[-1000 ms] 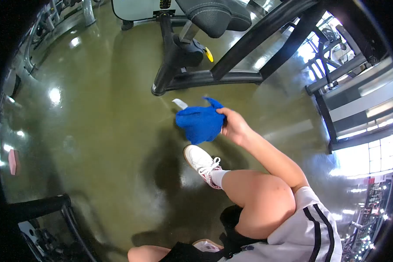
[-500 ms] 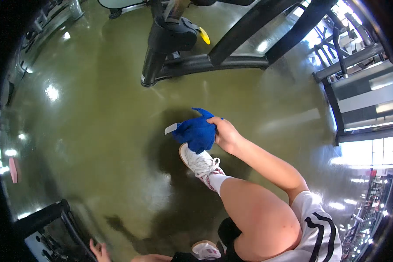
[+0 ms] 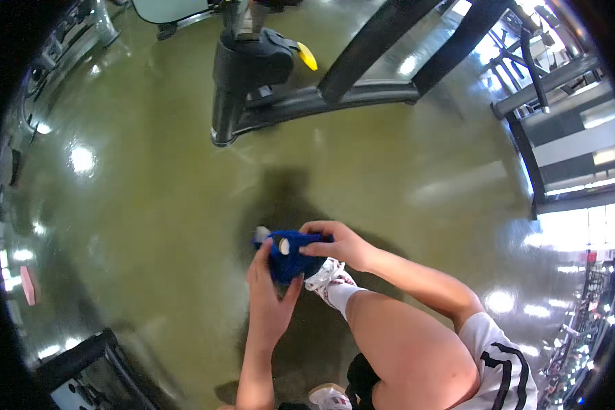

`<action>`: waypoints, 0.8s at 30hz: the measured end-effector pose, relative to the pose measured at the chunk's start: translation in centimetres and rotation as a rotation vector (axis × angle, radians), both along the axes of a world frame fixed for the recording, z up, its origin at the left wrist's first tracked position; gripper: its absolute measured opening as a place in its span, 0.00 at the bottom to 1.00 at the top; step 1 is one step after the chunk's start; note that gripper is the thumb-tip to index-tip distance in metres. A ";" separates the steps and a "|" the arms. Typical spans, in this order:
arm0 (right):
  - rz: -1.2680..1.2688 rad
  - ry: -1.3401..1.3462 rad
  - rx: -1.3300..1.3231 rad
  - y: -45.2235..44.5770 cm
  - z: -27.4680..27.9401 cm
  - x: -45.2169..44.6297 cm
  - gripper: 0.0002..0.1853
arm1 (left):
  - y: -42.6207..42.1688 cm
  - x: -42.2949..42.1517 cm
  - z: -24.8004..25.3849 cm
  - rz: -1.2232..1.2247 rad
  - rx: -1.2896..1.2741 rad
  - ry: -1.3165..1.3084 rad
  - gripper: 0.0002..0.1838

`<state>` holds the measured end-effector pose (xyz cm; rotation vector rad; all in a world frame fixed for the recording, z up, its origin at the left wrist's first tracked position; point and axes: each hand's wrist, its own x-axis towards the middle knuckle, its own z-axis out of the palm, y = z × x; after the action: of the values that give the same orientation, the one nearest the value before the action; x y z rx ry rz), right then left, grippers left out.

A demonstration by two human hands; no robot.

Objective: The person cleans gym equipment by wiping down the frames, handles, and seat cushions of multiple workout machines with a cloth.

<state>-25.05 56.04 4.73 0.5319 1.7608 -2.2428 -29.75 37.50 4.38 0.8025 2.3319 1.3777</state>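
A bunched blue cloth [image 3: 292, 265] is held between both hands above the floor, in front of my white lace-up shoe [image 3: 329, 275]. My right hand [image 3: 340, 244] pinches its upper right part between thumb and fingers. On its left and lower edges, the fingers and thumb of my left hand [image 3: 270, 297] grip the cloth. A pale tag [image 3: 262, 234] sticks out at the cloth's upper left corner. A small white-and-dark patch shows in the middle of the cloth; what it is I cannot tell.
A black exercise-machine frame [image 3: 321, 102] with a yellow lever [image 3: 307, 57] stands ahead on the glossy green floor [image 3: 150, 205]. Another machine [image 3: 82, 372] is at lower left. Gym equipment [image 3: 581, 137] lines the right side. A pink object [image 3: 28, 285] lies far left.
My left hand has come from the lower left machine to the cloth and taken hold of it. My right hand has brought the cloth lower, closer to me, and the cloth is more bunched.
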 end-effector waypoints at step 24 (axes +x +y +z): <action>0.338 0.212 0.160 0.6 -2.0 0.4 0.30 | 0.9 1.2 -0.6 0.442 0.337 -1.061 0.20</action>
<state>-24.63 56.65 2.75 0.0159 1.9710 -1.9938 -28.58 38.43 3.82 -0.3894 1.4634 1.7773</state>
